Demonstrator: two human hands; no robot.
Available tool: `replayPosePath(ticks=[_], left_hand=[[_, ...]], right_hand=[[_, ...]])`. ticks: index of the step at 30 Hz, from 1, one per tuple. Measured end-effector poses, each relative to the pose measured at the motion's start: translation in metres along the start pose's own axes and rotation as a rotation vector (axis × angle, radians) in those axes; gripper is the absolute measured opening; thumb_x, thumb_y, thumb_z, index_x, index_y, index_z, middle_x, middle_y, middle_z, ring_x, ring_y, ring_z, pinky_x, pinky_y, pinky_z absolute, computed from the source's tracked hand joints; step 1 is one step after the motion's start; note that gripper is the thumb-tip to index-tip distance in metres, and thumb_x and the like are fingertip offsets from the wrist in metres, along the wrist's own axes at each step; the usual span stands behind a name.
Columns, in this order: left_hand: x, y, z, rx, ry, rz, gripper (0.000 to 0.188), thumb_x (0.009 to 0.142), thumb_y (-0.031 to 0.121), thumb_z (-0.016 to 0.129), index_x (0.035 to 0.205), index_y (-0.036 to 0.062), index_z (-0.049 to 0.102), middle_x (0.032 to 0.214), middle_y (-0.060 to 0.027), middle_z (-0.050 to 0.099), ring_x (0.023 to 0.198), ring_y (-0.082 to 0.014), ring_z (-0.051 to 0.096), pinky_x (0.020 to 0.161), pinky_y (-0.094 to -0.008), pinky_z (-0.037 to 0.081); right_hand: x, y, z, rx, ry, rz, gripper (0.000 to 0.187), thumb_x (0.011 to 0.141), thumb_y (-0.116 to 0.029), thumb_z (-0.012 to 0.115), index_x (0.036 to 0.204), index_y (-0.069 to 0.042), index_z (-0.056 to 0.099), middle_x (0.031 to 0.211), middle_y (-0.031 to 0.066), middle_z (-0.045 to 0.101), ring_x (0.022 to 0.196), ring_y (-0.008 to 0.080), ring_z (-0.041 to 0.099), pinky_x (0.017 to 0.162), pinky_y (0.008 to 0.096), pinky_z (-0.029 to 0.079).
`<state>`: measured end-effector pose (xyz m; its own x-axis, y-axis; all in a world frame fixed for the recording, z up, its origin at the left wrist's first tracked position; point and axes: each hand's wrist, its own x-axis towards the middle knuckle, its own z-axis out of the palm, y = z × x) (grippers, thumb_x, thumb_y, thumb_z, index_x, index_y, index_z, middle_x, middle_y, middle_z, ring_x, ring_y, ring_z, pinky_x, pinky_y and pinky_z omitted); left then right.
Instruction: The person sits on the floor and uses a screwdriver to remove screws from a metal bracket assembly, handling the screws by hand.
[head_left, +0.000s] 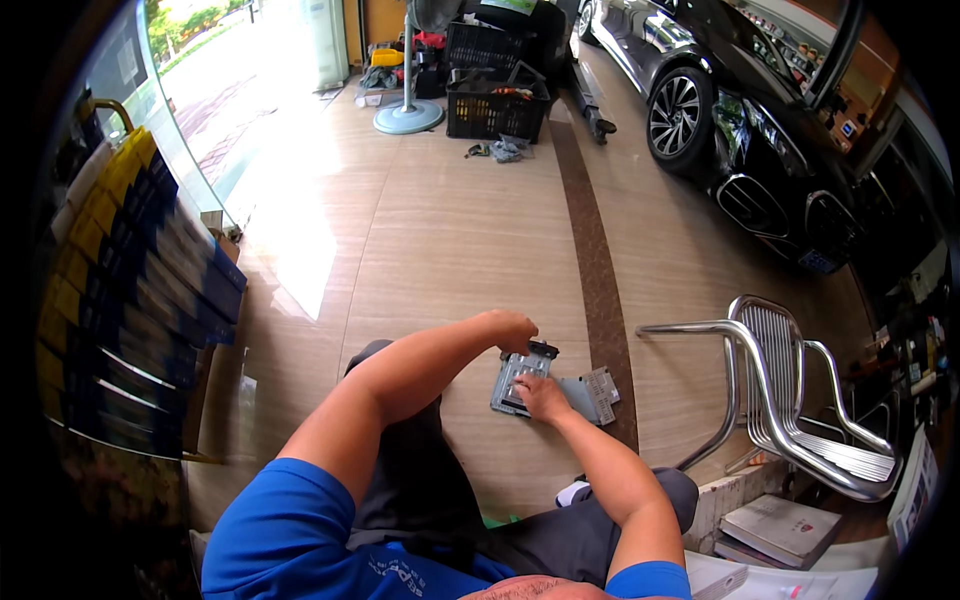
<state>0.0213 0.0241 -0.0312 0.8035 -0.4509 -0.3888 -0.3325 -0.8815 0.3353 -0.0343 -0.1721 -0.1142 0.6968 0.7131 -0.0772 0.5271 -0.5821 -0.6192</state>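
Metal bracket (522,383) looks stiff, light, sharp-edged: your left hand (515,331) clenches a black tool (541,349) at its far edge, right hand (541,397) fingers press flat on it; hold the rim

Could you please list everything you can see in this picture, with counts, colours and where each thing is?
metal bracket: one, grey, on the floor under both hands
flat grey part: one, just right of the bracket
black tool: one, at the left hand's fingertips, on the bracket's top edge
metal chair: one, silver, right side
car: one, black, top right
crates: two, black, stacked at top centre
fan stand: one, pale, left of the crates
stacked boxes: many, blue and yellow, on the left
books: a few, white, lower right
floor: tan tiles with a brown stripe
left hand: gripping the tool
right hand: pressing on the bracket
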Motion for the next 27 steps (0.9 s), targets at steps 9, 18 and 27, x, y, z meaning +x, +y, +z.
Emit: replayPosePath(ticks=[9,18,27], left_hand=[[-0.003,0.002,-0.002,-0.005,-0.013,-0.011,0.043,0.081,0.036,0.069,0.109,0.0058,0.062,0.106,-0.0192,0.066,0.104,-0.0385,0.061,0.087,-0.0476,0.049],[-0.003,0.003,-0.003,0.003,-0.012,-0.028,0.042,0.081,0.036,0.069,0.109,0.0065,0.063,0.107,-0.0188,0.066,0.104,-0.0382,0.061,0.087,-0.0473,0.049],[-0.006,0.006,-0.007,0.016,-0.024,-0.012,0.042,0.081,0.037,0.069,0.11,0.0071,0.062,0.107,-0.0185,0.066,0.104,-0.0384,0.061,0.086,-0.0475,0.049]], right_hand=[[0.002,-0.007,-0.011,-0.02,-0.041,0.146,0.027,0.089,-0.029,0.062,0.102,-0.006,0.067,0.099,0.0196,0.068,0.095,0.0356,0.065,0.083,0.0443,0.051],[0.003,0.006,0.002,-0.012,0.004,0.012,0.026,0.09,-0.021,0.057,0.11,-0.008,0.066,0.109,0.0162,0.067,0.101,0.0332,0.064,0.089,0.0404,0.05],[0.002,-0.002,-0.001,0.024,-0.004,0.019,0.023,0.09,-0.022,0.057,0.105,-0.008,0.068,0.105,0.0155,0.068,0.098,0.0327,0.065,0.086,0.0398,0.051]])
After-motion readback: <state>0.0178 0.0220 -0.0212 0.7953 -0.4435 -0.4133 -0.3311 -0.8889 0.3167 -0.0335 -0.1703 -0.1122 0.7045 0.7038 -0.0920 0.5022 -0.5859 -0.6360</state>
